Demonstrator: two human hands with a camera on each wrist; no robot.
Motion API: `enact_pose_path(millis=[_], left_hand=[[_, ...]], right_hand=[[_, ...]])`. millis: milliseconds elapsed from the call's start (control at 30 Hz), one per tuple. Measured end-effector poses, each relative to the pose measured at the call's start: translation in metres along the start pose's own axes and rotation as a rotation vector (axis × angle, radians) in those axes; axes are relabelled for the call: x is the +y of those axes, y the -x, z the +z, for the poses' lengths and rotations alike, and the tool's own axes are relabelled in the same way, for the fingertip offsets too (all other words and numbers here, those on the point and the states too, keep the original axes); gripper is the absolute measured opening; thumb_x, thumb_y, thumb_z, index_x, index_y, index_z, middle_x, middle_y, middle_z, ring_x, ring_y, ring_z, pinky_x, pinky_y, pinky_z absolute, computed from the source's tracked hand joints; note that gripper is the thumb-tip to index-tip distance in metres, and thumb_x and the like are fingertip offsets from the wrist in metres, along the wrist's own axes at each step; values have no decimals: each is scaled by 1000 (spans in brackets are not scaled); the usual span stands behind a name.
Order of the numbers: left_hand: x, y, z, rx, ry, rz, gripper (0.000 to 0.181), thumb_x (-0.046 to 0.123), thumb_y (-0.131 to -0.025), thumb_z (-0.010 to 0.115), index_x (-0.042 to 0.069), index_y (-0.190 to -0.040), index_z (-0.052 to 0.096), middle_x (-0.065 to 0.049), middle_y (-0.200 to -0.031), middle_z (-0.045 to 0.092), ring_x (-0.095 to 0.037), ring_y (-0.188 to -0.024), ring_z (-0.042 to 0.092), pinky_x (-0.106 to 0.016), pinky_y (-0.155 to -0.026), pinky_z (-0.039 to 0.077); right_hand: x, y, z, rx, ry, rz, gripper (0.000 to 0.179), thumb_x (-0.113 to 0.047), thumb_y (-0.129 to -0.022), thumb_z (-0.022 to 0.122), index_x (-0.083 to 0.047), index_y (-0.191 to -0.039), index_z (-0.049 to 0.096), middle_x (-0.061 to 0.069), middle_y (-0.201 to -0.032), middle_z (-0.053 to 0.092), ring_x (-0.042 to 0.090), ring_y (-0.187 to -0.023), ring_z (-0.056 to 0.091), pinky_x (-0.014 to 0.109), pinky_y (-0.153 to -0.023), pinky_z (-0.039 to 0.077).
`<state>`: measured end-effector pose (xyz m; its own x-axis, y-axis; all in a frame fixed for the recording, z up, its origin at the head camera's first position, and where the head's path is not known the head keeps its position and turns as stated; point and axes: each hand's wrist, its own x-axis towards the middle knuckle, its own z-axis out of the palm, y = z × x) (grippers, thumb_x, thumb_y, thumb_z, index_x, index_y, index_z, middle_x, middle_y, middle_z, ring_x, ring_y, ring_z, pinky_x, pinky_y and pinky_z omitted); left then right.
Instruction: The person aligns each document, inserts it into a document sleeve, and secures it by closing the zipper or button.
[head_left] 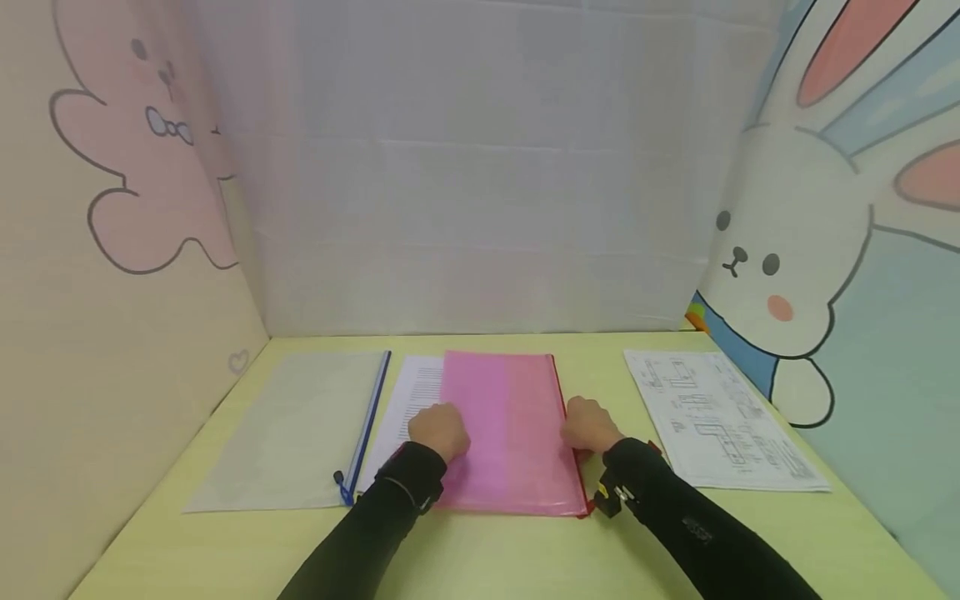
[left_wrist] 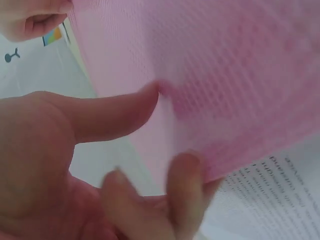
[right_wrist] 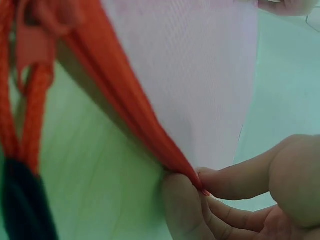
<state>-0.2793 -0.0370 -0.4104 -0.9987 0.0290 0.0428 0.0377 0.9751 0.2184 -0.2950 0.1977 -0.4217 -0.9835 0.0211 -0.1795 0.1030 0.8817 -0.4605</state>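
Note:
A pink mesh zipper pouch [head_left: 495, 400] lies at the middle of the table, overlapping a sheet of printed text [head_left: 401, 421]. My left hand [head_left: 440, 431] pinches the pouch near its left side; in the left wrist view the thumb [left_wrist: 115, 115] is on top of the mesh and fingers curl below. On the opposite side, my right hand [head_left: 590, 425] pinches the red zipper edge [right_wrist: 145, 125] between thumb and fingers. The zipper's pull and red cord [right_wrist: 37, 95] hang at the near corner. Whether anything is inside the pouch cannot be told.
A whitish pouch with a blue zipper [head_left: 300, 425] lies at the left of the pale yellow table [head_left: 495, 558]. Sheets with line drawings [head_left: 720, 425] lie at the right. A white cloth [head_left: 480, 167] hangs behind, between walls with cartoon pictures.

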Motion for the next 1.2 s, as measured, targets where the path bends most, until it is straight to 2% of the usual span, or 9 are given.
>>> enact_pose_path(millis=[133, 300, 400, 500, 567, 667, 800, 967, 1200], left_hand=[[4, 11, 1, 113, -71, 54, 19, 14, -74, 73, 7, -62, 61, -8, -64, 63, -26, -64, 65, -42, -58, 55], [12, 20, 0, 131, -189, 70, 28, 24, -75, 75, 8, -59, 59, -5, -61, 60, -20, -60, 61, -36, -54, 51], [16, 25, -1, 95, -209, 71, 39, 37, -77, 78, 9, -57, 58, -5, -60, 58, -20, -60, 59, -34, -53, 50], [21, 30, 1, 26, -186, 83, 50, 51, -78, 79, 9, -61, 59, -6, -61, 57, -21, -62, 58, -35, -56, 51], [25, 34, 2, -36, -148, 96, 55, 58, -78, 78, 6, -70, 63, -10, -69, 58, -25, -69, 60, -39, -62, 53], [32, 39, 5, -111, -118, 136, 60, 61, -79, 77, 3, -93, 69, -16, -87, 62, -30, -85, 62, -45, -72, 55], [39, 46, 6, -149, -131, 173, 70, 65, -80, 75, 5, -117, 67, -21, -106, 61, -35, -99, 61, -50, -75, 55], [39, 50, 6, -121, -193, 202, 74, 67, -81, 73, 5, -120, 66, -21, -109, 62, -36, -99, 61, -47, -75, 55], [34, 51, 4, -116, -199, 238, 72, 65, -82, 73, 4, -119, 66, -22, -110, 62, -36, -100, 62, -45, -84, 54]], right_hand=[[-4, 2, 4, 1, -26, -12, 5, 0, -93, 58, 4, -95, 58, 12, -73, 59, 19, -53, 61, 26, -46, 49], [-7, 3, 5, 11, -68, -37, 4, 1, -90, 60, 3, -87, 58, 11, -67, 60, 17, -48, 61, 24, -46, 49], [-9, 4, 7, 10, -91, -33, 7, 1, -89, 62, 2, -84, 58, 10, -65, 61, 16, -47, 63, 24, -46, 51], [-12, 5, 10, 5, -115, -35, 9, 0, -88, 64, 2, -81, 59, 10, -63, 62, 15, -47, 64, 24, -47, 52], [-14, 6, 13, -7, -140, -36, 11, -1, -87, 65, 2, -78, 60, 9, -62, 63, 15, -48, 65, 25, -49, 53], [-15, 8, 17, -23, -200, -37, 13, -2, -87, 67, 1, -75, 63, 8, -60, 65, 16, -49, 66, 26, -50, 55], [-16, 11, 19, -45, -304, -32, 17, -3, -87, 70, 2, -72, 67, 9, -59, 68, 18, -51, 69, 28, -51, 56], [-14, 18, 16, -122, -462, -30, 17, -2, -89, 70, 5, -74, 69, 10, -62, 69, 18, -53, 70, 26, -53, 56], [-5, 29, 15, -323, -850, 47, 15, -1, -93, 68, 14, -92, 69, 14, -74, 71, 16, -63, 71, 27, -63, 59]])
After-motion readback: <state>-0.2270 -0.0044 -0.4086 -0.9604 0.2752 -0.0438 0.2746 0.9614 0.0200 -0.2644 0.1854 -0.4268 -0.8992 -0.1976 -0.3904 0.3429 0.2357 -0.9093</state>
